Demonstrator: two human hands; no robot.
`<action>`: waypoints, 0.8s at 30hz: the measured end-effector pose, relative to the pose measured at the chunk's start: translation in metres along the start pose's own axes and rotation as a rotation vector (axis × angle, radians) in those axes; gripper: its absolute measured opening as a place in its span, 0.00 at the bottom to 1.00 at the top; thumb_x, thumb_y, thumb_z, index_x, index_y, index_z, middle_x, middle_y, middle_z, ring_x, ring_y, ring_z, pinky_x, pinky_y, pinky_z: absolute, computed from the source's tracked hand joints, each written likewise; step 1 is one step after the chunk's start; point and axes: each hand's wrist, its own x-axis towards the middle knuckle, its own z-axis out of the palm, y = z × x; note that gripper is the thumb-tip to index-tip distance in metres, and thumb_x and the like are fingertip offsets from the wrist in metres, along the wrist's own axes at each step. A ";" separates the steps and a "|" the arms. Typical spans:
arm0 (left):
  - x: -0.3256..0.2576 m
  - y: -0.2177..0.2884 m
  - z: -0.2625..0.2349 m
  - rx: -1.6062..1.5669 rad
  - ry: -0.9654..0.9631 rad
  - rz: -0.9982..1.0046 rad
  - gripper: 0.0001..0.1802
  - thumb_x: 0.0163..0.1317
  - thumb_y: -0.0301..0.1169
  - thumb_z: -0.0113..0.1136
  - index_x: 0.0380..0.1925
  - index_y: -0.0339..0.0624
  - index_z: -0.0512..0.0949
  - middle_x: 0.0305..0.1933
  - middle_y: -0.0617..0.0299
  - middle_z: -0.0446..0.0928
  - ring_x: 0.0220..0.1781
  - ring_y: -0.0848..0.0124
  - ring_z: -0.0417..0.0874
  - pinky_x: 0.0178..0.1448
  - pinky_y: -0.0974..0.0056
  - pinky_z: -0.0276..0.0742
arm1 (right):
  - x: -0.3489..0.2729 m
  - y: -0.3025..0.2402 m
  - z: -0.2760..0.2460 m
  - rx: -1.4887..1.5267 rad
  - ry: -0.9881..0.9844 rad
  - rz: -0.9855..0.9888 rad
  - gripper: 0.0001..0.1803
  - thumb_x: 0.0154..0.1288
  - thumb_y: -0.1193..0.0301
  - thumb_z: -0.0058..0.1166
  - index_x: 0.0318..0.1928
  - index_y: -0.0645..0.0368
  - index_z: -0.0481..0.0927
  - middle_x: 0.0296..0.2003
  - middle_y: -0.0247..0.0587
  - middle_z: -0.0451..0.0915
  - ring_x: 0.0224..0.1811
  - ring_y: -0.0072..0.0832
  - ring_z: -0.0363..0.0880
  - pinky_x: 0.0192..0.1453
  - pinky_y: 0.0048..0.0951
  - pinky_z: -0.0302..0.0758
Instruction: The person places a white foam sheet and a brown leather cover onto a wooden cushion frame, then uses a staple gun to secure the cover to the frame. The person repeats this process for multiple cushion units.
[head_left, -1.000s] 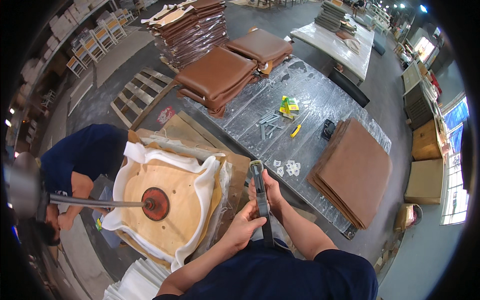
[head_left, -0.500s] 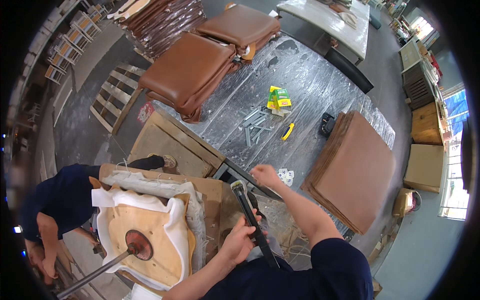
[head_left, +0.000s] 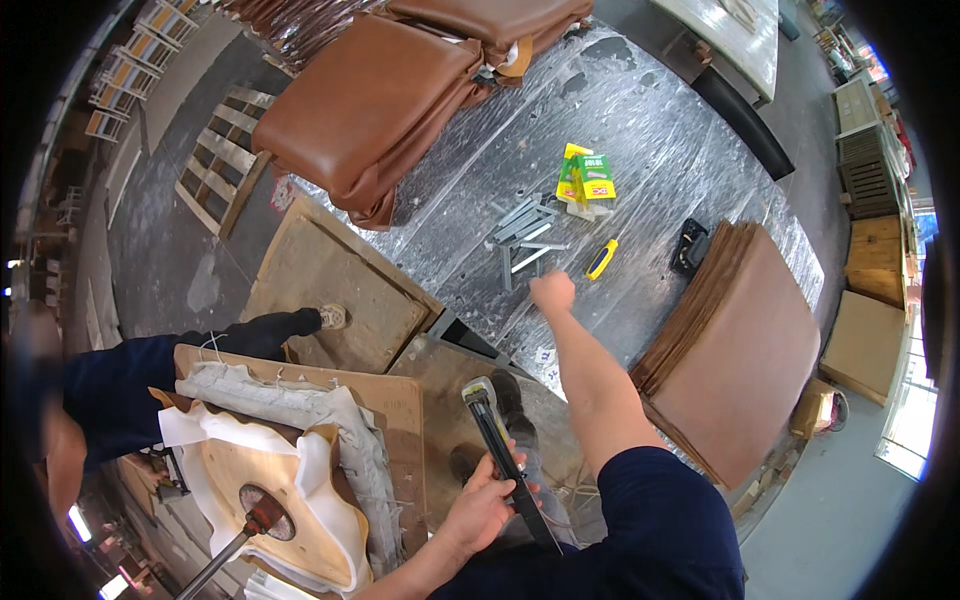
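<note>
In my left hand (head_left: 482,512) is a black staple gun (head_left: 487,420), its light-coloured head pointing away from me, with my fingers wrapped round its long body. My right arm reaches over the plastic-wrapped table, and my right hand (head_left: 552,292) is at the near side of a loose pile of grey staple strips (head_left: 523,222). Its fingers are bunched together; what is between them is hidden. A yellow utility knife (head_left: 602,259) lies just right of that hand. Yellow and green staple boxes (head_left: 586,180) sit beyond the strips.
Folded brown leather covers (head_left: 370,100) are piled at the far left of the table, a stack of brown sheets (head_left: 740,340) at the right. A black tool (head_left: 690,246) lies beside the sheets. At lower left, a padded wooden seat (head_left: 240,465) stands near another person (head_left: 120,395).
My right hand has moved forward from the table's near edge to the staple strips. The left hand still grips the staple gun. My view has shifted slightly, and the other person has moved left.
</note>
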 end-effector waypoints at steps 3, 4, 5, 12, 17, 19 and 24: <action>-0.003 0.004 0.005 -0.008 -0.025 0.034 0.42 0.77 0.18 0.51 0.88 0.55 0.57 0.77 0.56 0.69 0.67 0.46 0.84 0.74 0.31 0.83 | -0.001 0.036 -0.043 -0.070 -0.056 -0.004 0.16 0.57 0.61 0.69 0.40 0.58 0.94 0.39 0.57 0.94 0.49 0.54 0.95 0.60 0.50 0.89; -0.005 0.004 0.006 -0.017 -0.019 0.056 0.42 0.77 0.18 0.52 0.89 0.55 0.57 0.78 0.56 0.69 0.67 0.46 0.84 0.74 0.31 0.83 | -0.010 0.046 -0.056 -0.111 -0.054 -0.032 0.16 0.57 0.61 0.69 0.40 0.58 0.94 0.39 0.57 0.94 0.49 0.54 0.95 0.59 0.50 0.89; -0.006 0.004 0.004 -0.021 -0.047 0.076 0.42 0.79 0.19 0.53 0.89 0.56 0.57 0.78 0.58 0.68 0.67 0.47 0.84 0.73 0.32 0.83 | -0.020 0.057 -0.072 -0.152 -0.050 -0.062 0.15 0.56 0.62 0.69 0.40 0.57 0.94 0.39 0.56 0.94 0.49 0.53 0.95 0.59 0.50 0.89; -0.025 0.010 0.025 0.065 -0.052 0.156 0.39 0.82 0.21 0.52 0.89 0.57 0.57 0.76 0.63 0.68 0.67 0.51 0.84 0.72 0.36 0.83 | -0.166 0.087 -0.207 0.107 -0.180 -0.434 0.18 0.67 0.66 0.72 0.55 0.58 0.92 0.38 0.49 0.94 0.42 0.41 0.95 0.52 0.41 0.89; -0.047 -0.002 0.021 0.038 -0.154 0.225 0.34 0.84 0.24 0.54 0.84 0.65 0.63 0.70 0.71 0.74 0.66 0.59 0.84 0.66 0.46 0.83 | -0.329 0.017 -0.289 0.287 -0.326 -0.758 0.17 0.70 0.70 0.73 0.57 0.59 0.90 0.36 0.44 0.91 0.35 0.32 0.93 0.42 0.35 0.88; -0.057 -0.008 0.018 0.082 -0.224 0.244 0.33 0.85 0.26 0.55 0.84 0.66 0.63 0.67 0.72 0.76 0.65 0.64 0.84 0.65 0.47 0.83 | -0.369 0.009 -0.301 0.218 -0.297 -0.860 0.17 0.69 0.71 0.72 0.57 0.58 0.89 0.37 0.46 0.90 0.35 0.37 0.93 0.41 0.38 0.88; -0.092 -0.026 0.017 0.131 -0.291 0.327 0.27 0.85 0.28 0.58 0.78 0.63 0.67 0.63 0.74 0.78 0.61 0.73 0.83 0.62 0.50 0.85 | -0.429 0.015 -0.303 0.062 -0.154 -1.099 0.16 0.67 0.73 0.71 0.54 0.56 0.89 0.40 0.50 0.89 0.35 0.48 0.91 0.40 0.45 0.87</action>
